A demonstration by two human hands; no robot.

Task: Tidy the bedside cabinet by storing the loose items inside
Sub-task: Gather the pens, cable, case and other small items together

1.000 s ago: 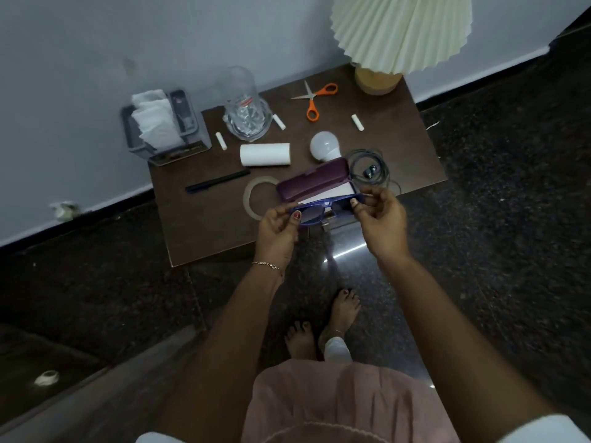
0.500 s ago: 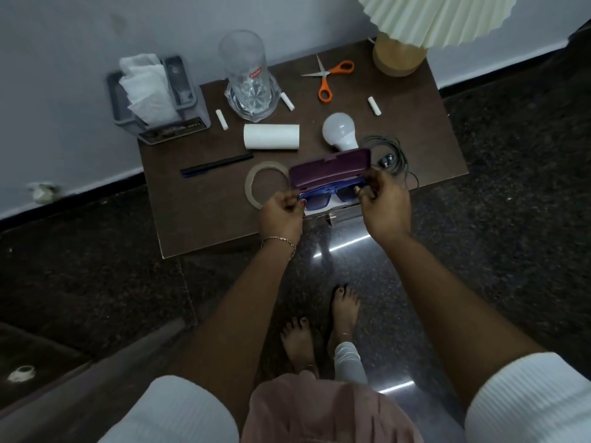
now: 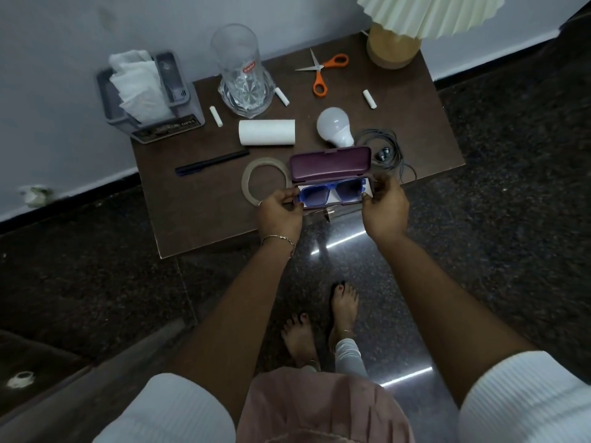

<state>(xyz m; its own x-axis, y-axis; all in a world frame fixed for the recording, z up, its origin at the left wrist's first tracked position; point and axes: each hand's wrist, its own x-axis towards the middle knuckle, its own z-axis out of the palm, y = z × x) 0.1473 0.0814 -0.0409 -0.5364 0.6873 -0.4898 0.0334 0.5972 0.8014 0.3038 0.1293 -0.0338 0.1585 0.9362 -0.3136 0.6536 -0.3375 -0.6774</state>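
both hands grip by pinching: left hand (image 3: 281, 212) pinches the left end of the blue sunglasses (image 3: 331, 194), right hand (image 3: 385, 209) pinches the right end, fingers curled on the frame.

head view:
- the sunglasses lie lenses-up in the lower tray of the open maroon case (image 3: 331, 164); the lid stands raised behind them.
- the case sits at the front edge of the brown cabinet top (image 3: 208, 212).
- tape ring (image 3: 246, 182): flat, just left of the case, touching or nearly touching it.
- black pen (image 3: 212, 162): left of the ring.
- white paper roll (image 3: 267, 132): on its side, behind the ring.
- white bulb (image 3: 332, 124): behind the case, beside a coiled grey cable (image 3: 388, 145).
- orange scissors (image 3: 319, 76): open, near the back, between the clear glass (image 3: 243, 78) and the lamp base (image 3: 391, 47).
- grey tissue holder (image 3: 150, 97): at the back left corner.
- three small white cylinders lie apart from one another on the top.
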